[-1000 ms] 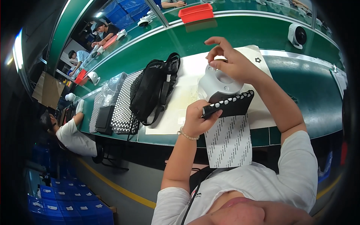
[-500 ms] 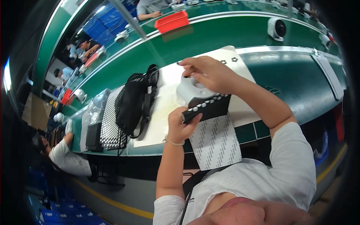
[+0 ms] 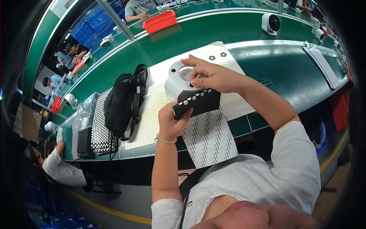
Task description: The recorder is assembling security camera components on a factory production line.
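Note:
A white rounded housing (image 3: 172, 84) with a large round opening stands at the middle of the white mat. Over its near right rim is my right hand (image 3: 213, 76), index finger stretched across the opening and thumb lowered to the rim. Beside the thumb tip sits a small black round dot (image 3: 191, 85); another black dot (image 3: 174, 70) shows on the far left of the rim. My left hand (image 3: 171, 120) grips a black sheet (image 3: 204, 108) with a row of white round spots, close against the housing. Below it hangs its printed white backing paper (image 3: 211, 141).
Left of the housing lie a black strapped pouch (image 3: 121, 107), a dotted sheet (image 3: 100, 131) and clear plastic bags (image 3: 87, 112). Two black flower-shaped pieces (image 3: 217, 56) are on the white mat (image 3: 143, 139). Beyond are a red bin (image 3: 160, 22) and a white camera-like device (image 3: 270, 24).
My right hand has come down onto the housing's near rim, uncovering the far left dot. The whole view has shifted, and my left hand keeps its grip on the black sheet.

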Demonstrator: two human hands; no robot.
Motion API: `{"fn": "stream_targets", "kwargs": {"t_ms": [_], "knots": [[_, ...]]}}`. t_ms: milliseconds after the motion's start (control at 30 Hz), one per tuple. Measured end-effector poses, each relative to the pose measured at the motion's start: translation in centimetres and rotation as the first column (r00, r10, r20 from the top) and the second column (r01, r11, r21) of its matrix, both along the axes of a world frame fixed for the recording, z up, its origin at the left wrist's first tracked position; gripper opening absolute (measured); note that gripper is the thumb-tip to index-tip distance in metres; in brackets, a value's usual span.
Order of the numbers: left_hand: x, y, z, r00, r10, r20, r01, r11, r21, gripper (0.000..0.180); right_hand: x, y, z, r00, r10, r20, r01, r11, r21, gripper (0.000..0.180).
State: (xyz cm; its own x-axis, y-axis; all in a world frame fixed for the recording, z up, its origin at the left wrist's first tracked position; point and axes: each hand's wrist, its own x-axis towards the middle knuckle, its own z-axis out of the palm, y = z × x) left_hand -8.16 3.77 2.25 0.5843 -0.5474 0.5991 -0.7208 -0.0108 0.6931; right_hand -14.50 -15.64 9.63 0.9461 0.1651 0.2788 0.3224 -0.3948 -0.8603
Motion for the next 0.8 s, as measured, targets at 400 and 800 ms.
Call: {"fn": "stream_targets", "kwargs": {"t_ms": [400, 800], "knots": [[-0.3, -0.1, 0.2, 1.0, 0.006, -0.014, -0.007, 0.999, -0.033, 0.012, -2.4, 1.3, -2.0, 0.699, 0.039, 0.714, 0.476, 0.72, -0.506, 0.012], [-0.3, -0.4, -0.1, 0.989, 0.006, 0.147, -0.007, 1.0, 0.004, 0.022, -1.6, 4.3, -1.6, 0.717, 0.068, 0.693, 0.295, 0.872, -0.391, 0.013]]}}
